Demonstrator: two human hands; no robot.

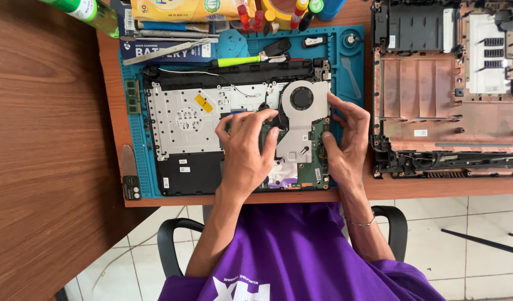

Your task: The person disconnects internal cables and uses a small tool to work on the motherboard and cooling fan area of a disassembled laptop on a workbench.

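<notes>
A purple shirt (301, 262) is nearest; the board (306, 167) is steadied under the spread left hand (246, 150) and pinched at its edge by the right hand (345, 142).

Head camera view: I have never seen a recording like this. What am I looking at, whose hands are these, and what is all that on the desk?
The one picture comes from a camera worn on a person's head, looking straight down at their own bare hands; there is no robot. The person sits at a wooden desk. On a blue work mat lies an opened laptop with its inner parts exposed: a metal plate, a round cooling fan and a green circuit board. The left hand rests flat on the board's middle; the right hand grips the board's right edge. Neither holds a tool. Beside the mat, to the right, lies the laptop's removed bottom cover. Along the top lie a green-handled screwdriver, tweezers and a green bottle.
</notes>
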